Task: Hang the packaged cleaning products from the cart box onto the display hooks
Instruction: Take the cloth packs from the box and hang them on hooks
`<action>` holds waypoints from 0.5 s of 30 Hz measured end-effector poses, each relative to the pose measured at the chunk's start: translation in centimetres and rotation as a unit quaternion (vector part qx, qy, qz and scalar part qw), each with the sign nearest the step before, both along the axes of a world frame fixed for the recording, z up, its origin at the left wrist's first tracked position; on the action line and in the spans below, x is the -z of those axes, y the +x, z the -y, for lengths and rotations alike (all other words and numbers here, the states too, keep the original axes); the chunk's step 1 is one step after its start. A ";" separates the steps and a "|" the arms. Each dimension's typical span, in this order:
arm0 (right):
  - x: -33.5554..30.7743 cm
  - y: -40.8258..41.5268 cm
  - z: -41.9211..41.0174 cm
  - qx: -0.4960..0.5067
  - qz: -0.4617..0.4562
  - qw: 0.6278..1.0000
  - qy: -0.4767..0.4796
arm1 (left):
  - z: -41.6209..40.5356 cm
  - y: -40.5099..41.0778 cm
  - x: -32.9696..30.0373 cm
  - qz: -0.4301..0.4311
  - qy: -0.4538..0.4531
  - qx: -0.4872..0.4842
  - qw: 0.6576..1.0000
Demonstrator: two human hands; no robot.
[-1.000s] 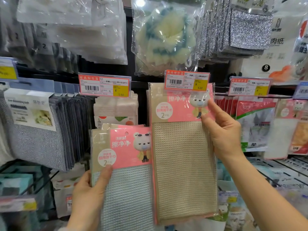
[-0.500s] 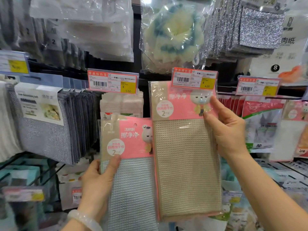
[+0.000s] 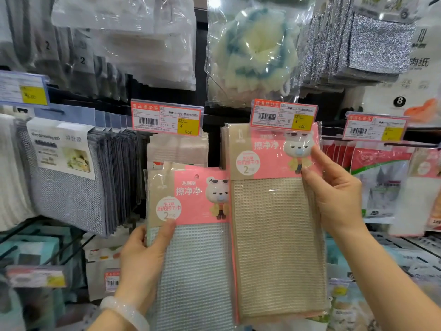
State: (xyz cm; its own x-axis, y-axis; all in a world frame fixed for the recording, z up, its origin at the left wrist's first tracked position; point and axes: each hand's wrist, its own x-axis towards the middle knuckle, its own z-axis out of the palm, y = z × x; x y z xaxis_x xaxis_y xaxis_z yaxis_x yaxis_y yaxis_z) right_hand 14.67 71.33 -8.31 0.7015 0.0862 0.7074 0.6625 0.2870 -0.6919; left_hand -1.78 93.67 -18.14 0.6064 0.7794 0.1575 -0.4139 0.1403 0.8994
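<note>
Your left hand (image 3: 140,256) is raised palm-in, thumb pressed forward, fingers curled behind in a pinch; a pale bangle circles that wrist. Your right hand (image 3: 334,194) is higher, forearm angled up, index finger extended, thumb pinching.

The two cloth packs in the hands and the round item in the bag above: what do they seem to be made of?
Grey cloth pack: waffle-weave textile, seemingly matte, in a glossy clear plastic sleeve with a printed card header.
Beige cloth pack: same grid weave and shiny film wrap, which shows glare.
Round item: looks like a soft cream and blue puff, mesh or foam, in crinkled clear plastic; I cannot tell which.
</note>
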 end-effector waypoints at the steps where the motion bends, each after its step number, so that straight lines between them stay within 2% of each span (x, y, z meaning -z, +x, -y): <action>1: 0.0 -0.1 -0.1 0.001 0.000 1.000 -0.004 | -0.1 0.0 0.0 -0.001 0.001 -0.001 1.000; 6: -0.4 -0.8 -0.9 -0.003 0.017 0.999 -0.036 | -0.1 0.3 0.2 -0.005 0.003 0.004 1.000; 15: 0.4 -0.6 -0.2 0.020 -0.014 1.000 -0.009 | -0.2 0.6 -0.5 -0.011 0.010 0.010 1.000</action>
State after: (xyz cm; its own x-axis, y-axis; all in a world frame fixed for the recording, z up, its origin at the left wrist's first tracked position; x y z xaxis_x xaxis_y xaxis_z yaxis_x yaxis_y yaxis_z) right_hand 14.08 71.57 -8.71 0.7237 0.0700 0.6866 0.6541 0.2480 -0.7146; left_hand -1.16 93.85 -17.69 0.6246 0.7644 0.1600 -0.3922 0.1299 0.9107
